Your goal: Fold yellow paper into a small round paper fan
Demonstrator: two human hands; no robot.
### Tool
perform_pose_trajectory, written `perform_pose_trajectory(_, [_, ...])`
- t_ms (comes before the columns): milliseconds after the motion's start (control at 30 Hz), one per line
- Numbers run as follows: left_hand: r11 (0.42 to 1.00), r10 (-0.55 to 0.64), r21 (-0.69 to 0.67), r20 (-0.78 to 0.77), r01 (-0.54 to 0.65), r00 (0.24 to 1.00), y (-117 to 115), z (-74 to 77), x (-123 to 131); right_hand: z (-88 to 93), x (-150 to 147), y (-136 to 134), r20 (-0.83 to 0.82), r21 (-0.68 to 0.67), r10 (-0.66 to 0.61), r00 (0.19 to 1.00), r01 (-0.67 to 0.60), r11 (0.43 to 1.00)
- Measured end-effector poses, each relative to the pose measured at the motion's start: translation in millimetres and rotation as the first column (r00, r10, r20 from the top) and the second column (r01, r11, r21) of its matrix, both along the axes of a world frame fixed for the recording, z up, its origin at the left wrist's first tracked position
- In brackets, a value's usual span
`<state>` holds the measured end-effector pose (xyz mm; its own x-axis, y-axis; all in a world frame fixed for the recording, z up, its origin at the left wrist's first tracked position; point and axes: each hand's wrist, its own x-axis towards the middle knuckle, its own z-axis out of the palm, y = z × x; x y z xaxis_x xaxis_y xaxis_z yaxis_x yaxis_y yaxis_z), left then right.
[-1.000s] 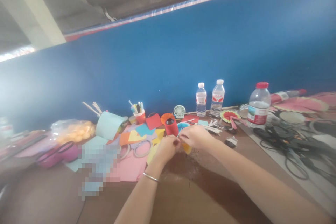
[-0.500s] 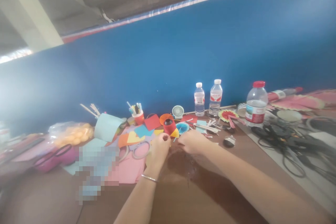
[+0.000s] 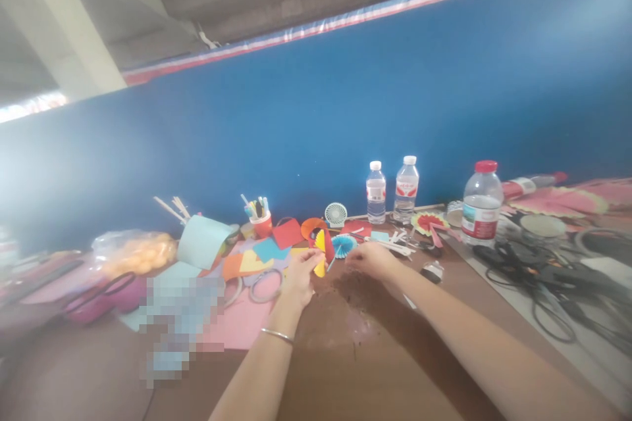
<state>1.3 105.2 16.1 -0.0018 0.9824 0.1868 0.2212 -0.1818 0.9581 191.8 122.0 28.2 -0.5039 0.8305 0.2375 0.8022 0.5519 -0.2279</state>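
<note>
My left hand (image 3: 299,271) pinches a yellow pleated paper piece (image 3: 320,251) that stands edge-on between thumb and fingers. To its right, my right hand (image 3: 374,262) hovers low over the table with its fingers curled together; whatever they may hold is hidden. A blue pleated paper rosette (image 3: 344,245) lies just beyond the gap between the hands. Partly behind the yellow paper are a red roll (image 3: 326,245) and an orange round piece (image 3: 311,226).
Coloured paper sheets (image 3: 241,325), a cup of pens (image 3: 261,225) and rings (image 3: 266,285) lie to the left. Water bottles (image 3: 407,191) stand along the blue panel (image 3: 296,131). A larger red-capped bottle (image 3: 480,210) and black cables (image 3: 528,276) are at the right.
The yellow pleated paper has come up into clear view in my left hand, which has turned. My right hand has shifted slightly right, away from the left. The view has tilted a little.
</note>
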Motion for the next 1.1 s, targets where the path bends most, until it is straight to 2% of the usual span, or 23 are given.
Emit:
perform_pose_trajectory(100, [0.991,0.126,0.062,-0.090,-0.121,0.988,1.5,-0.5,-4.7,-0.3,-14.0,-14.6,0.081,0.030,0.057,0.995,-0.059,0.998])
perform_pose_trajectory(167, [0.972,0.203,0.183,-0.322,-0.150,0.925,-2.0,1.7,-5.3,7.8,-23.2,-27.1,0.170,0.109,0.185,0.968,-0.205,0.973])
perform_pose_trajectory(233, [0.956,0.209,0.291,-0.592,-0.036,0.778,-6.9,5.1,-4.1,19.7,-27.8,-36.4,0.207,0.168,0.230,0.951,-0.266,0.949])
perform_pose_trajectory(267, [0.954,0.177,0.297,-0.683,0.047,0.709,-9.4,6.8,-2.9,25.6,-27.7,-38.6,0.171,0.211,0.216,0.961,-0.250,0.945])
perform_pose_trajectory(300, [0.956,0.118,0.267,-0.728,0.121,0.675,-11.7,8.2,-1.5,30.7,-25.9,-38.8,0.123,0.246,0.190,0.974,-0.216,0.945])
perform_pose_trajectory(333, [0.961,0.044,0.216,-0.736,0.173,0.676,-13.9,9.4,0.1,34.3,-22.6,-36.9,0.067,0.274,0.158,0.985,-0.171,0.946])
perform_pose_trajectory(400, [0.966,-0.143,0.076,-0.643,0.249,0.752,-17.3,10.8,3.0,36.2,-13.0,-28.0,-0.053,0.279,0.094,0.994,-0.076,0.957])
perform_pose_trajectory(467, [0.947,-0.311,-0.052,-0.402,0.318,0.861,-18.3,11.0,5.0,30.8,-3.3,-15.5,-0.174,0.219,-0.010,0.985,0.048,0.975])
perform_pose_trajectory(500, [0.936,-0.352,-0.079,-0.256,0.343,0.900,-17.5,10.6,5.4,25.9,0.2,-9.5,-0.217,0.165,-0.047,0.975,0.085,0.983])
perform_pose_trajectory(567, [0.961,-0.275,-0.051,-0.026,0.273,0.961,-13.3,8.7,4.8,14.7,2.7,-0.9,-0.250,0.061,-0.064,0.966,0.082,0.995])
perform_pose_trajectory(633, [0.996,-0.092,0.006,0.067,0.092,0.993,-6.5,5.7,2.1,5.1,-0.8,0.6,-0.206,0.031,-0.019,0.978,0.026,0.999])
perform_pose_trajectory(700, [0.998,0.043,0.043,0.054,-0.045,0.998,0.2,2.6,-2.0,1.1,-7.7,-4.8,-0.100,0.068,0.082,0.992,-0.075,0.995])
perform_pose_trajectory(767, [0.993,0.105,0.060,0.006,-0.105,0.994,3.5,0.9,-5.7,3.7,-14.4,-14.0,-0.027,0.129,0.207,0.978,-0.202,0.971])
perform_pose_trajectory(833, [0.986,0.140,0.118,-0.189,-0.119,0.972,2.0,1.6,-6.6,11.2,-18.2,-22.6,-0.016,0.203,0.285,0.958,-0.276,0.940])
perform_pose_trajectory(867, [0.985,0.134,0.151,-0.340,-0.086,0.931,-0.6,2.8,-5.7,15.7,-18.8,-25.5,-0.021,0.235,0.297,0.955,-0.284,0.930])
perform_pose_trajectory(933, [0.986,0.067,0.164,-0.611,0.043,0.789,-8.1,6.3,-1.5,23.5,-17.2,-27.4,-0.045,0.273,0.286,0.957,-0.263,0.925])
perform_pose_trajectory(967, [0.985,-0.004,0.126,-0.677,0.121,0.736,-12.4,8.2,1.3,26.0,-15.4,-26.3,-0.067,0.277,0.263,0.963,-0.235,0.932])
perform_pose_trajectory(1033, [0.969,-0.148,0.051,-0.664,0.242,0.733,-19.7,11.2,7.0,27.4,-10.4,-21.0,-0.128,0.248,0.190,0.973,-0.154,0.956])
perform_pose_trajectory(1100, [0.944,-0.293,-0.017,-0.509,0.331,0.810,-22.8,12.2,10.9,24.0,-4.8,-13.1,-0.201,0.165,0.107,0.974,-0.074,0.984])
